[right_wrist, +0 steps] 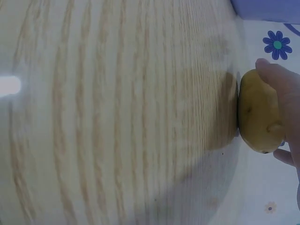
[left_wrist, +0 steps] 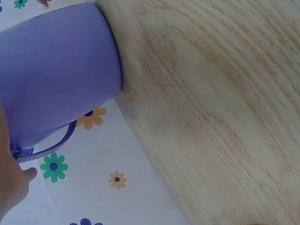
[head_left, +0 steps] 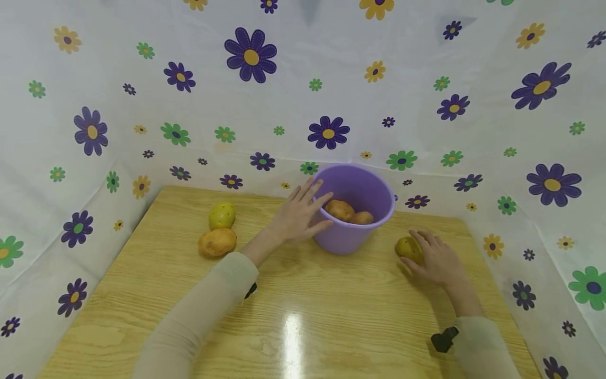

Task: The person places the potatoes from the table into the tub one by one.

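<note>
A purple bucket (head_left: pixel 341 239) stands toward the back of the table, with tan potatoes (head_left: pixel 340 210) visible inside. My left hand (head_left: pixel 297 215) is at the bucket's left rim, its fingers spread and extended over the edge. In the left wrist view, the bucket's side (left_wrist: pixel 56 70) and its purple handle (left_wrist: pixel 58 144) show beside part of the hand. To the right of the bucket, my right hand (head_left: pixel 439 259) holds a yellow-green potato (head_left: pixel 408 250) between thumb and fingers. The right wrist view has this potato (right_wrist: pixel 260 112) low against the table top.
On the left of the wooden table (head_left: pixel 331 316) lie a yellow-green potato (head_left: pixel 222 215) and, just in front of it, an orange-tan potato (head_left: pixel 217 242). White cloth with printed flowers (head_left: pixel 284 95) walls in the back and both sides.
</note>
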